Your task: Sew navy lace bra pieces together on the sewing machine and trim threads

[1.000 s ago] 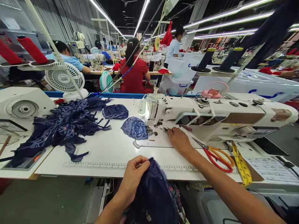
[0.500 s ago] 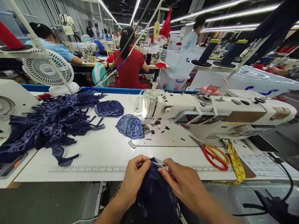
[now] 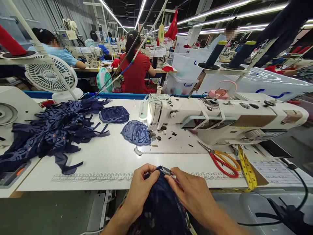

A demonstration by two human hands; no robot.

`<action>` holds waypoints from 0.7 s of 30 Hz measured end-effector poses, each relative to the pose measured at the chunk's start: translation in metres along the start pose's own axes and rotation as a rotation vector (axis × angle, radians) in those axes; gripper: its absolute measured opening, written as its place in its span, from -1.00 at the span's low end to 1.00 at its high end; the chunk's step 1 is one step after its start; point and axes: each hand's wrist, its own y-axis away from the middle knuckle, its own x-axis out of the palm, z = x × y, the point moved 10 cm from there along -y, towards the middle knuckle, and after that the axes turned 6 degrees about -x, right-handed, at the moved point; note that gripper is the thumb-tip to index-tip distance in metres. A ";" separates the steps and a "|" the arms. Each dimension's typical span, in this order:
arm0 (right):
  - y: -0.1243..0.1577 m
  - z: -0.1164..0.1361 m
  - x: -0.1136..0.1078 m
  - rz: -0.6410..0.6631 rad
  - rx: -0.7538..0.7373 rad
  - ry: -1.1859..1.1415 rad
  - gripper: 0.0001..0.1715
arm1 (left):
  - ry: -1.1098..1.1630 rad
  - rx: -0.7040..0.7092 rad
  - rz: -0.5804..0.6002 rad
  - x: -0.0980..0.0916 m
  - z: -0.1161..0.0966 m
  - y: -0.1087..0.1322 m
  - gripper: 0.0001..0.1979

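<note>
My left hand (image 3: 144, 182) pinches the top edge of a navy sheer fabric piece (image 3: 161, 202) between thumb and fingers. The fabric hangs down over my lap, in front of the table edge. My right hand (image 3: 189, 187) is closed around small metal thread snips (image 3: 166, 170), their blades pointing left at the pinched edge. The palm hides most of the snips' handle. Beyond my hands, a navy lace cup (image 3: 137, 133) lies at the needle area of the white sewing machine (image 3: 161, 114). A darker lace cup (image 3: 114, 115) rests behind it to the left.
A heap of navy lace pieces (image 3: 56, 124) covers the table's left side. Red-and-orange-handled scissors (image 3: 221, 160) and a yellow tape measure (image 3: 247, 169) lie to the right. A printed ruler (image 3: 97, 177) runs along the front edge. Co-workers sit at machines behind a white fan (image 3: 51, 73).
The snips have turned slightly at the fabric edge, their blades now looking darker and narrower. Both hands stay almost in place. In the background, a standing person has moved right.
</note>
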 end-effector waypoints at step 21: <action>0.008 0.013 -0.018 -0.126 -0.033 0.112 -0.68 | -0.271 0.175 -0.090 0.005 -0.020 0.011 -0.76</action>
